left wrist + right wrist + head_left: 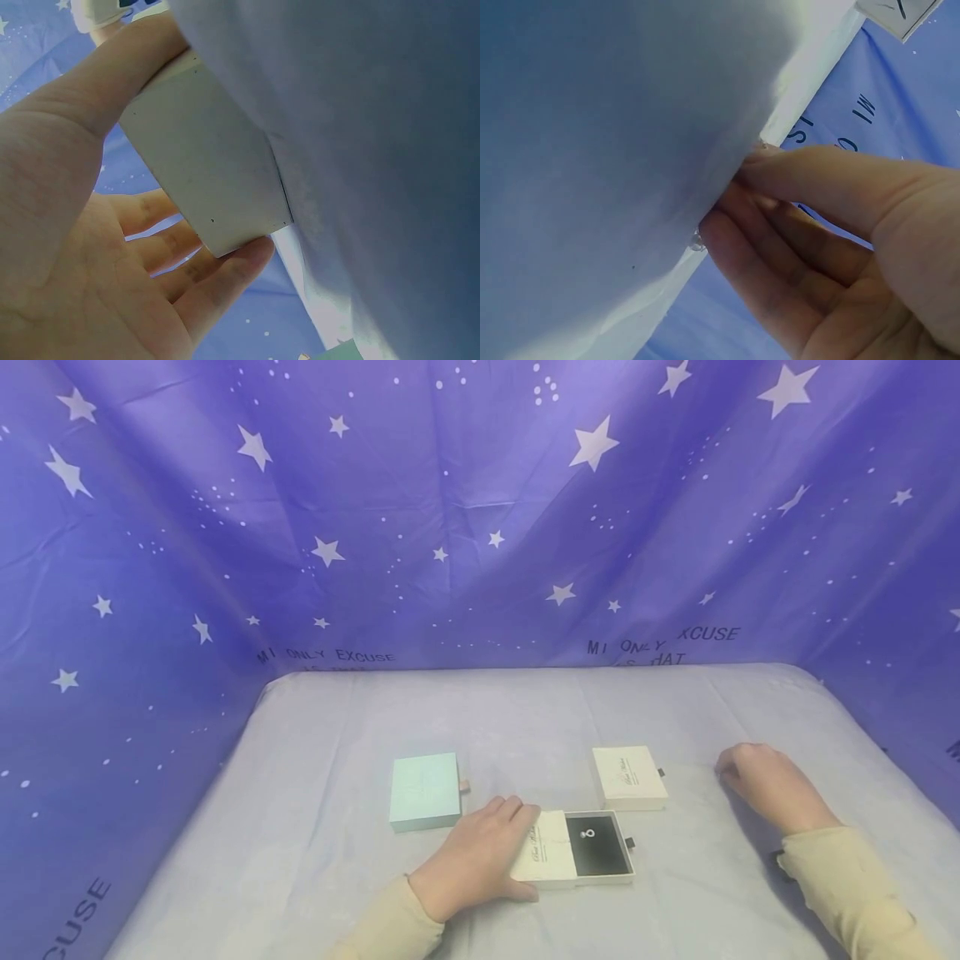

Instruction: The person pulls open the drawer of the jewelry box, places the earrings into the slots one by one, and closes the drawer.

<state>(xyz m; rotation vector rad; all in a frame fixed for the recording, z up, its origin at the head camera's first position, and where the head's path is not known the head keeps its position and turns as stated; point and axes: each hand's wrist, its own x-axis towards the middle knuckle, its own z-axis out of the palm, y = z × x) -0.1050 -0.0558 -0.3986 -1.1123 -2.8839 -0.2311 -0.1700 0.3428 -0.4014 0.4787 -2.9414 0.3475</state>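
Inspection of the drawer box shows it lying on the cloth-covered surface near the front edge, its inner tray slid partway out to the right, exposing a black insert with a small ring seated in it. The left hand is gripping the white sleeve of that box, thumb on the near side and fingers over the far side; the left wrist view confirms the sleeve pinched between thumb and fingers. The right hand is resting well apart to the right, fingers curled with the tips pressing on the cloth; something tiny appears at the fingertips in the right wrist view, but what it is cannot be told. A second white box is sitting closed just behind the open one, and a pale green box is lying to the left, near the left hand.

Judgement: the sleeve should be kept flat and steady, since any tilt may unseat the ring. Pressure belongs on the sleeve alone, not on the tray, so that the tray is sliding freely.
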